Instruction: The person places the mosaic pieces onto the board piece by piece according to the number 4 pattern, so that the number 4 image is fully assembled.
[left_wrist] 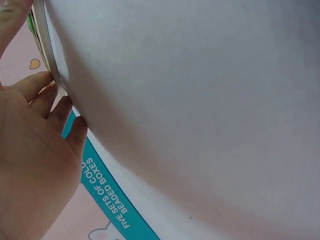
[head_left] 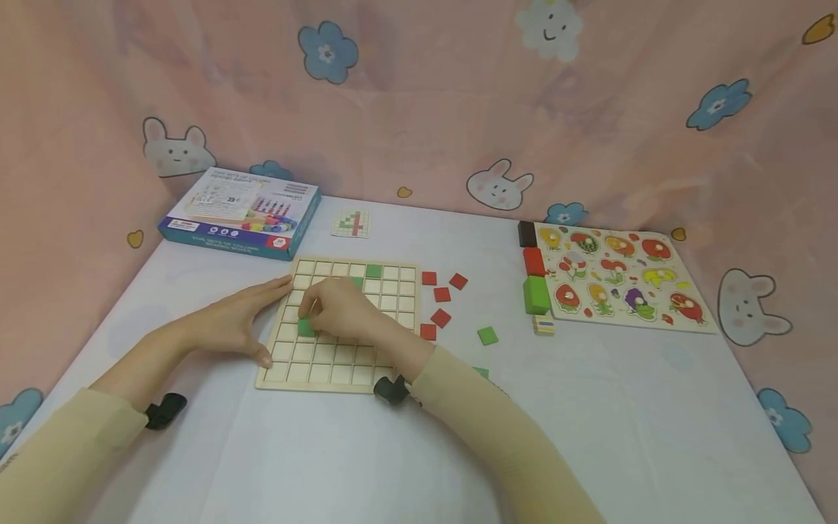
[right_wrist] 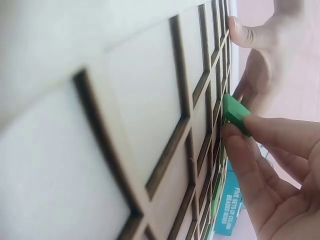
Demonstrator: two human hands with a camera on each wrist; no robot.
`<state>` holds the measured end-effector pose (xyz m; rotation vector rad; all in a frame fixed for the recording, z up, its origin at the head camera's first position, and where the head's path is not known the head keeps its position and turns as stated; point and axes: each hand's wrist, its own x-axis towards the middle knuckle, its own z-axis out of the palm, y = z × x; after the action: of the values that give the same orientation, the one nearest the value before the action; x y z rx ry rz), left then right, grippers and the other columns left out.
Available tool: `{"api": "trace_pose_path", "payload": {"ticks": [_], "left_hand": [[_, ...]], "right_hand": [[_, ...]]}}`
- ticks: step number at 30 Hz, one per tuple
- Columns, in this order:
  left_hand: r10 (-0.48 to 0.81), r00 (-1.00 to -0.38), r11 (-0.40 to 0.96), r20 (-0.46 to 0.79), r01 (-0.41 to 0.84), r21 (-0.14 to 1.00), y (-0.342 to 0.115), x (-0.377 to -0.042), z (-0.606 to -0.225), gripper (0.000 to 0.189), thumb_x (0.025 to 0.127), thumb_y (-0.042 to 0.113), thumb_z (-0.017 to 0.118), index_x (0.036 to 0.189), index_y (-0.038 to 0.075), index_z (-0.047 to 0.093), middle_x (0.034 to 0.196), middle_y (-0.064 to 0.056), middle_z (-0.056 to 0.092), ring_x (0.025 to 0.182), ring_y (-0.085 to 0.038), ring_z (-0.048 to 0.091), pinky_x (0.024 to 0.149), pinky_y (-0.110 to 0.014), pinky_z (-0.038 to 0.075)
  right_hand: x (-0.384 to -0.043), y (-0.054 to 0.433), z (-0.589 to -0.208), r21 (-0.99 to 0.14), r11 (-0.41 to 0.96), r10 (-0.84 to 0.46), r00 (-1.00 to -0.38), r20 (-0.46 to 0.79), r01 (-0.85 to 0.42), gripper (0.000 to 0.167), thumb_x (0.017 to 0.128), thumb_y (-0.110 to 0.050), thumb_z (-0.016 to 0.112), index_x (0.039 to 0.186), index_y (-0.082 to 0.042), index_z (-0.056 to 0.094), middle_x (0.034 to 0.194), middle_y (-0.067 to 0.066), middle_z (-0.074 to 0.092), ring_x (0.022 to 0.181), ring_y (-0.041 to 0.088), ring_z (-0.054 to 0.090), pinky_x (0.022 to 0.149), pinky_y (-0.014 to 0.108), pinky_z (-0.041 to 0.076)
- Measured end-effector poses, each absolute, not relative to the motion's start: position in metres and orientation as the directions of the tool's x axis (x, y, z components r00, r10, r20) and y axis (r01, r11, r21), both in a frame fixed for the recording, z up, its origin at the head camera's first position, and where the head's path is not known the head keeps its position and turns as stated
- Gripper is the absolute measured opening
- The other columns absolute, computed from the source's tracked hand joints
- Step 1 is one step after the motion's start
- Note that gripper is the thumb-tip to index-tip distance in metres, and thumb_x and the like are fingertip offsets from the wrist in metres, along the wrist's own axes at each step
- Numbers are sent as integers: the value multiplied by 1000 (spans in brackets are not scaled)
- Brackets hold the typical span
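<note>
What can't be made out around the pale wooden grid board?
Head view: cells of the board beneath the bare right hand, which covers them.
Head view: full outline of a flat green piece, hidden by the right beige fabric sleeve.
Head view: exact pattern on the green-red square card, too small.
Left wrist view: the board's face, nearly edge-on.

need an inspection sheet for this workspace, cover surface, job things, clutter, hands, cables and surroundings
surface: white tabletop, bare in front
job's things: board with laid green tiles in some cells; red tiles and loose green tiles to its right; pattern card beyond it
clutter: box at far left; fruit puzzle at right, with blocks along its left edge
hands: left hand touches the board's left edge; right hand pinches a green tile at the board
cables: nothing seen
surroundings: patterned pink curtain behind and at both sides
</note>
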<state>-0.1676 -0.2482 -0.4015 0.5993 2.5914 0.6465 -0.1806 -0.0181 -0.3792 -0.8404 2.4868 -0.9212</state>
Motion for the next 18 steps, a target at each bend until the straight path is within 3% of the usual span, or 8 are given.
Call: {"api": "trace_pose_path", "payload": {"ticks": [6,18], "left_hand": [[485,-827,804,-283,296,515,-249,-167,-402,135,53,60,88,159,11,20,169,-13,11,153,-45,12,121,-69,16],[485,-827,803,-284,292,519,-249,-168,-403,135,53,60,88,159,12,20,169,-12,11,154,-45,12,121,-69,16]], "right_hand": [[-177,-17,-379,-610,633,-662,-741,-109,-476,10,85,-11,74,92,-18,77,82,-7,70,76,5,60,66,13,47],[-177,-19,-382,-588,638,-672,-732,-111,-497,9,87,-11,73,93,-16,77,87,-6,73,78,5,61,65,12,48]]}}
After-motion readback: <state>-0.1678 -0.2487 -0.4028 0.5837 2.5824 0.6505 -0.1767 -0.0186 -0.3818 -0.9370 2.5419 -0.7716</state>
